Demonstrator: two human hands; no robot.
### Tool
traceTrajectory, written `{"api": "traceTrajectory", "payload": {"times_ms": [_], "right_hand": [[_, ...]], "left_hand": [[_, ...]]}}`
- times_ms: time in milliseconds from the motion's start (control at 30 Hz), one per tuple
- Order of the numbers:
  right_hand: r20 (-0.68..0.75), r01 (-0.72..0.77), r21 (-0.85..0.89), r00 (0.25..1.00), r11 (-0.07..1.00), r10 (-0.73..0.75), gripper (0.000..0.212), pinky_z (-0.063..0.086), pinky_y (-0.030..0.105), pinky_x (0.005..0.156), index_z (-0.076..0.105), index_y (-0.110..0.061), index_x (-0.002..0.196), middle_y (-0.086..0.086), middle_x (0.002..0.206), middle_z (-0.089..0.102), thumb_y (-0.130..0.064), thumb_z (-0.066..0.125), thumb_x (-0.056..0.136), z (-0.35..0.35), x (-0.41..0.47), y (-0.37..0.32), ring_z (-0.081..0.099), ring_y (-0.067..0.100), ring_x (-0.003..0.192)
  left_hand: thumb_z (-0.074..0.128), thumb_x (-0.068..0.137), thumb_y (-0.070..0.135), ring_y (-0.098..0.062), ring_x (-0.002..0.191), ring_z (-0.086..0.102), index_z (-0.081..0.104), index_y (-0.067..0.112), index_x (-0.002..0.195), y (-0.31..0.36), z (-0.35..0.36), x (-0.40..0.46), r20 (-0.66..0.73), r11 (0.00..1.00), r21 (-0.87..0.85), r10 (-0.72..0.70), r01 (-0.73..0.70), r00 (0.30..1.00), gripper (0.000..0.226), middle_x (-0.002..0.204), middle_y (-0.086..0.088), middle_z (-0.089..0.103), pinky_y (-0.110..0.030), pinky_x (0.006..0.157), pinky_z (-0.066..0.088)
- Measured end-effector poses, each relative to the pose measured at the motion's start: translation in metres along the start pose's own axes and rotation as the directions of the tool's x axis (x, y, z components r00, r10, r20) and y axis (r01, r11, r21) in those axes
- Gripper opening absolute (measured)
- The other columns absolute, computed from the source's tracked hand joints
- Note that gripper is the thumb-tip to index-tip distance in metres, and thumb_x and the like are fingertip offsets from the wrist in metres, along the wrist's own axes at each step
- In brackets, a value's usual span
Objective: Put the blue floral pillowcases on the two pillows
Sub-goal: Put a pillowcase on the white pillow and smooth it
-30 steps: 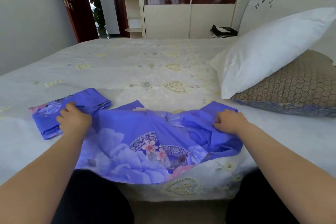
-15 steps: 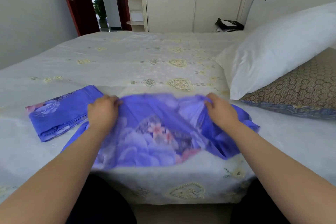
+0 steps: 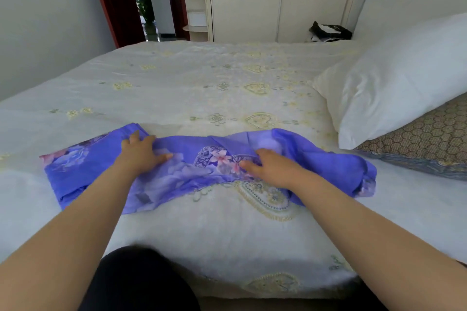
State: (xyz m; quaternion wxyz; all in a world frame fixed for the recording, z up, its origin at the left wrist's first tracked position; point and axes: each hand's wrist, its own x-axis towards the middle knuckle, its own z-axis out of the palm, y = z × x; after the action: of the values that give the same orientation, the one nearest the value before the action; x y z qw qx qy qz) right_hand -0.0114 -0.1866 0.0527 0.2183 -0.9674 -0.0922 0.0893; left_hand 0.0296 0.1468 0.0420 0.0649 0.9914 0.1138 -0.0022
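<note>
Left hand: my left hand [image 3: 140, 153] lies palm down on the crumpled blue floral cotton pillowcase [image 3: 202, 166], fingers spread and nearly straight, thumb out toward the middle; it presses the cloth flat and clasps nothing.
Right hand: my right hand [image 3: 271, 166] rests on the same cloth near its printed pink blossoms, fingers bent down into a raised fold; whether they pinch the fold or only lie on it I cannot tell.
Unfolded pillowcase: spread in a rumpled band across the near part of the bed, its right end bunched up near the pillows, its near edge curling back on the bed.
Folded pillowcase: 1 second blue floral pillowcase, folded flat [image 3: 75, 169], lies at the left, its right part under the spread cloth and under my left hand.
Pillows: 1 plump white pillow [image 3: 404, 78] leans on 1 flat brown pillow with a honeycomb pattern [image 3: 429, 139], both at the right end of the bed, both bare, just beside the bunched cloth.
Bed: white quilted bedspread with pale yellow heart embroidery [image 3: 202, 83] carries all of the above.
Background: cream wardrobe [image 3: 252, 15] at the far wall; dark red door [image 3: 113, 0] at the left.
</note>
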Motion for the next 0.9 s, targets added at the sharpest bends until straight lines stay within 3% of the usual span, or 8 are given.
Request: {"api": "traceTrajectory", "payload": {"times_ms": [200,367,433,533,600,667,767,900], "right_hand": [[-0.361,0.146,0.22,0.931,0.965,-0.058,0.03,0.036,0.029,0.06,0.053,-0.015,0.07,0.002,0.066,0.054,-0.031,0.051,0.096,-0.003,0.014,0.007,0.052,0.02,0.07],[-0.317,0.297,0.893,0.948,0.338,0.006,0.034,0.043,0.027,0.061,0.061,-0.013,0.06,0.001,0.058,0.059,-0.005,0.051,0.091,-0.056,-0.006,-0.013,0.054,0.01,0.054],[0.122,0.081,0.747,0.959,0.66,-0.256,0.034,0.044,0.023,0.062,0.064,-0.015,0.062,-0.002,0.062,0.061,-0.006,0.051,0.092,-0.072,-0.03,-0.019,0.056,0.008,0.059],[0.709,0.053,0.239,0.673,0.97,-0.211,0.024,0.054,0.023,0.068,0.061,-0.015,0.08,0.003,0.075,0.066,-0.031,0.052,0.095,-0.061,-0.051,-0.022,0.064,0.014,0.067],[0.662,0.055,0.162,0.734,0.985,-0.15,0.028,0.053,0.027,0.07,0.061,-0.015,0.087,0.005,0.086,0.071,-0.04,0.052,0.094,-0.048,-0.039,-0.017,0.068,0.018,0.07],[0.249,0.059,0.193,0.963,0.979,-0.107,0.03,0.051,0.029,0.068,0.063,-0.017,0.08,0.002,0.083,0.071,-0.04,0.051,0.094,-0.041,-0.01,-0.003,0.066,0.018,0.07],[-0.376,0.06,0.097,0.926,0.993,-0.019,0.026,0.048,0.033,0.076,0.065,-0.02,0.087,0.002,0.092,0.068,-0.041,0.05,0.093,-0.034,0.029,0.023,0.062,0.024,0.09],[0.157,-0.123,-0.035,0.979,0.992,0.127,0.093,0.031,0.036,0.109,0.015,-0.013,0.15,0.005,0.152,0.031,-0.045,0.068,0.081,-0.019,0.046,0.045,0.034,0.025,0.136]], "left_hand": [[0.06,0.089,0.035,-0.038,0.128,0.034,0.025,0.023,0.145,-0.018,-0.01,-0.009,0.011,0.938,-0.183,-0.297,0.294,0.955,0.068,0.139,-0.02,0.039,-0.046,0.09,0.038],[0.044,0.087,0.007,-0.034,0.108,0.055,0.043,0.028,0.134,-0.021,-0.024,-0.005,-0.181,0.937,-0.22,-0.311,0.27,0.933,0.051,0.114,-0.017,0.06,-0.038,0.075,0.039],[0.044,0.085,0.006,-0.038,0.111,0.05,0.057,0.026,0.119,-0.025,-0.042,-0.003,-0.346,0.917,-0.293,-0.367,0.272,0.864,0.041,0.11,-0.023,0.059,-0.042,0.084,0.039],[0.049,0.082,0.006,-0.034,0.112,0.042,0.067,0.024,0.102,-0.03,-0.061,0.004,-0.382,0.94,-0.049,-0.33,0.338,0.863,0.033,0.107,-0.018,0.061,-0.038,0.088,0.03],[0.052,0.083,0.01,-0.034,0.113,0.04,0.07,0.022,0.104,-0.024,-0.061,0.007,-0.387,0.942,0.158,-0.216,0.296,0.896,0.03,0.115,-0.016,0.059,-0.037,0.09,0.03],[0.055,0.082,0.007,-0.037,0.118,0.04,0.071,0.018,0.105,-0.009,-0.051,0.011,-0.443,0.983,0.166,0.0,0.082,0.896,0.03,0.124,-0.017,0.056,-0.04,0.096,0.034],[0.054,0.087,0.008,-0.031,0.122,0.044,0.066,0.018,0.113,0.035,-0.032,0.012,-0.341,0.968,-0.035,0.221,-0.247,0.914,0.03,0.129,-0.01,0.057,-0.041,0.098,0.041],[0.056,0.093,0.026,-0.027,0.123,0.049,0.048,0.024,0.135,0.074,0.006,0.018,0.034,0.935,-0.088,0.349,-0.345,0.937,0.043,0.137,-0.007,0.05,-0.033,0.1,0.038]]}}
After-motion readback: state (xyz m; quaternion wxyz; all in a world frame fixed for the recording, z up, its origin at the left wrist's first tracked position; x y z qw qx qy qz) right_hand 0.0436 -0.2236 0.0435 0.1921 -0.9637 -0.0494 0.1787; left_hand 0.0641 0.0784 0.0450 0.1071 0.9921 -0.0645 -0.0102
